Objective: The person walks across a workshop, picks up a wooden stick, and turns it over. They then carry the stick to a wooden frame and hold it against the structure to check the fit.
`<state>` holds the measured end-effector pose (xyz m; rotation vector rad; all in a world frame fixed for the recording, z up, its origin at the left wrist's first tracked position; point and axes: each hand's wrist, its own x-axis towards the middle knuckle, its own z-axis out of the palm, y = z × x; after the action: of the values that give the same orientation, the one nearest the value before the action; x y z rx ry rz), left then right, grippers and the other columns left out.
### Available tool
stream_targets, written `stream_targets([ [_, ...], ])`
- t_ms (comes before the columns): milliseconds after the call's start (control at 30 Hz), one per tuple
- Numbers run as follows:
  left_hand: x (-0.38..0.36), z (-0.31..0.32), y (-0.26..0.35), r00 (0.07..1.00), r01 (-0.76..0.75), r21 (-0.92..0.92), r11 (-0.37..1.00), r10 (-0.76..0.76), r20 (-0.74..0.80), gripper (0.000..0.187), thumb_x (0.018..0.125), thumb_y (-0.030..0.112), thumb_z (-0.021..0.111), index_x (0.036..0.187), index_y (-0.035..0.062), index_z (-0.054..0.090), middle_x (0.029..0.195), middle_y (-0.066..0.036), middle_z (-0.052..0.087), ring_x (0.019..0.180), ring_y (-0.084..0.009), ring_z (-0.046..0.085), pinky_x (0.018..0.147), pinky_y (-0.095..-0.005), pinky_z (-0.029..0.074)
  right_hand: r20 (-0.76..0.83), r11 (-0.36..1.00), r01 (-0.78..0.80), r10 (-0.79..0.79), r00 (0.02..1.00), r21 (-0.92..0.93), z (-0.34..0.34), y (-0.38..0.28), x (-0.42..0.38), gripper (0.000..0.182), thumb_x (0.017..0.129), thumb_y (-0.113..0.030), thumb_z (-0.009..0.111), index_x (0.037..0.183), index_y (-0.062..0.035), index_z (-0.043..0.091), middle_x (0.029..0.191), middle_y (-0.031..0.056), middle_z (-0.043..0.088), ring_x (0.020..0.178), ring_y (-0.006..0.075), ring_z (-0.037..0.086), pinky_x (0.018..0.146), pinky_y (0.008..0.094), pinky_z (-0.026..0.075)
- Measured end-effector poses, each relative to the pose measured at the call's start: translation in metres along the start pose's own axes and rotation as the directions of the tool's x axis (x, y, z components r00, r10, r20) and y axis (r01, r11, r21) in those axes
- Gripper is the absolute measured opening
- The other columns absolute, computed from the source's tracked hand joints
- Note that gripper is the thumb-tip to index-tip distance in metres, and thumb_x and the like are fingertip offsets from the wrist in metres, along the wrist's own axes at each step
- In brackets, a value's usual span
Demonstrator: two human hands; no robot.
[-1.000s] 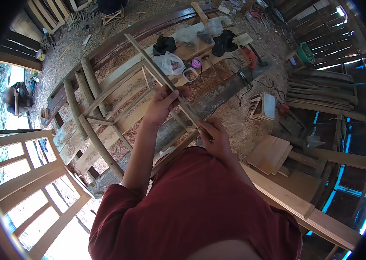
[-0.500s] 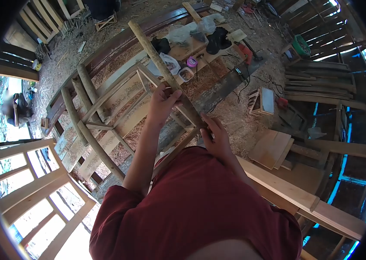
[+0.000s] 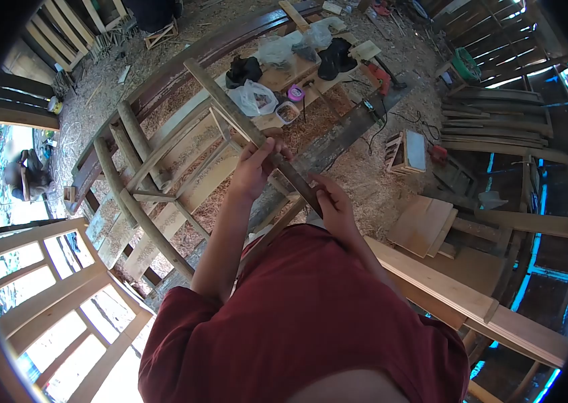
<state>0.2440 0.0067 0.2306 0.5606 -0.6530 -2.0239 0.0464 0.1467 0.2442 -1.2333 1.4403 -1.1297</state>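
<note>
A long wooden pole (image 3: 220, 97) slants from the upper left down toward my body, over a light wooden frame (image 3: 183, 144). My left hand (image 3: 258, 161) is closed around the pole near its middle, thumb on top. Close to the pole's lower end, my right hand (image 3: 331, 200) grips it with thumb and fingers. The pole's near part is darker than its far part. Beyond the hands are a clear plastic bag (image 3: 255, 99), a small container (image 3: 287, 113) and a purple round item (image 3: 295, 93) on the bench.
Round poles (image 3: 156, 232) lie at the left beside a window-like wooden frame (image 3: 62, 302). A long board (image 3: 431, 282) runs at the right, near stacked panels (image 3: 421, 225). A corded red tool (image 3: 379, 79) rests on the bench. Farther left, a person (image 3: 26, 173) is partly visible.
The pole has shifted, its far end now lower and farther left. My left hand has moved slightly down and its fingers wrap the pole differently. My right hand has shifted slightly.
</note>
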Motion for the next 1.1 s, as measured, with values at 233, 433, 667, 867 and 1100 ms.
stream_targets([
  [233,-0.004,-0.003,-0.001,0.931,-0.06,0.115,0.991,0.097,-0.353,0.033,0.109,0.023,0.058,0.133,0.0014,0.056,0.106,-0.007,0.068,0.095,-0.0203,0.069,0.083,-0.0366,0.057,0.02,0.993,0.04,-0.038,0.999,-0.112,0.008,-0.005,0.006,0.046,0.093,-0.01,0.075,0.136,-0.004,0.063,0.103,0.0095,0.069,0.091,0.0146,0.065,0.076,0.0306,0.052],
  [433,0.0,-0.052,-0.004,0.927,-0.025,0.503,0.864,0.208,-0.311,0.038,0.103,0.016,0.067,0.135,0.0001,0.053,0.102,-0.008,0.068,0.084,-0.0183,0.068,0.077,-0.0325,0.057,0.093,0.895,0.206,-0.184,0.978,-0.395,0.007,-0.015,0.024,0.043,0.088,-0.011,0.076,0.129,-0.0012,0.065,0.109,0.0186,0.068,0.097,0.0331,0.069,0.081,0.0412,0.055],
  [667,-0.006,-0.034,0.02,0.754,0.022,0.997,-0.077,0.656,0.034,0.051,0.085,0.017,0.083,0.127,0.002,0.059,0.122,-0.015,0.064,0.112,-0.0319,0.062,0.095,-0.0464,0.051,0.124,0.843,0.278,-0.249,0.961,-0.461,0.011,0.005,0.04,0.044,0.085,-0.011,0.077,0.126,0.0019,0.066,0.111,0.0205,0.063,0.101,0.04,0.065,0.087,0.0468,0.053],
  [867,0.002,-0.018,0.036,0.829,-0.434,0.849,-0.301,0.237,0.507,0.05,0.08,0.026,0.086,0.126,0.0135,0.068,0.135,-0.009,0.062,0.132,-0.0327,0.054,0.115,-0.0535,0.039,0.144,0.834,0.308,-0.273,0.951,-0.457,0.011,0.018,0.044,0.045,0.088,-0.016,0.08,0.127,0.0017,0.065,0.112,0.02,0.064,0.099,0.0393,0.065,0.086,0.0462,0.053],
  [1100,0.02,-0.038,0.022,0.881,-0.473,0.856,-0.207,-0.107,0.461,0.047,0.076,0.035,0.087,0.119,0.0208,0.074,0.129,-0.002,0.065,0.132,-0.0282,0.055,0.124,-0.0546,0.028,0.114,0.92,0.187,-0.157,0.981,-0.344,-0.016,0.025,0.025,0.042,0.094,-0.014,0.077,0.131,-0.0015,0.065,0.12,0.0188,0.066,0.108,0.0338,0.067,0.088,0.0414,0.056],
])
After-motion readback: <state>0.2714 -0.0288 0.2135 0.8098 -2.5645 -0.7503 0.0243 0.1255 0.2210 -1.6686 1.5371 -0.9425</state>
